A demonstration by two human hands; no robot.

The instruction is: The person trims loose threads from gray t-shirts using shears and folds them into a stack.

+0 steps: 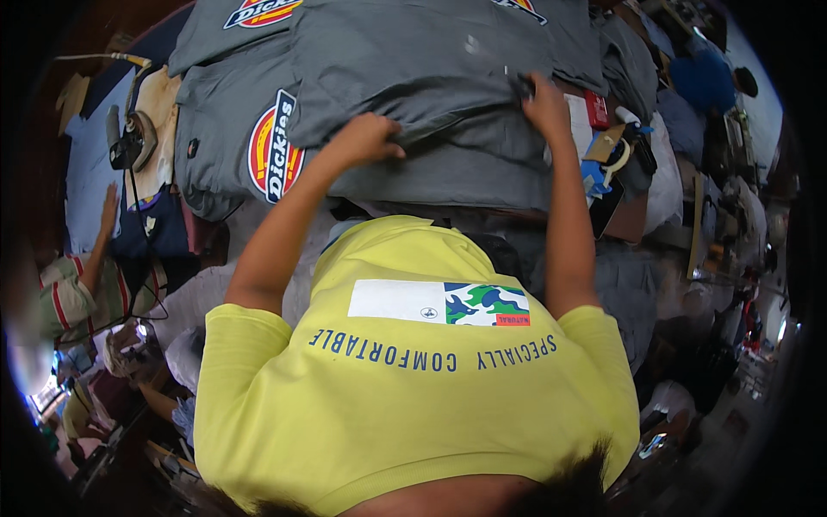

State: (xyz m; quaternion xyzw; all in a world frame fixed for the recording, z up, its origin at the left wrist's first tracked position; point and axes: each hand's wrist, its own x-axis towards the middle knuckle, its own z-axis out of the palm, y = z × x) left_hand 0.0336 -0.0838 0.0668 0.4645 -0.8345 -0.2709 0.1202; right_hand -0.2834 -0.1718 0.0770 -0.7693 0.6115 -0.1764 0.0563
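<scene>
A dark grey garment [413,90] lies on top of a stack of similar grey garments on the table in front of me. My left hand [369,140] is closed on its near edge, thumb and fingers bent around a fold. At the garment's right side, my right hand [544,103] pinches the cloth with its fingers pressed together. A small dark spot by those fingertips is too blurred to make out. Creases run across the cloth between both hands. Below it on the left, a grey garment [220,142] shows a large red, yellow and blue printed emblem [274,148].
Right of the stack are a red box [596,110], a tape roll [618,159] and a dark flat phone-like object [606,209]. An iron [133,142] with a cord stands at left, near another person's arm [105,224]. Another person in blue [705,79] is at far right.
</scene>
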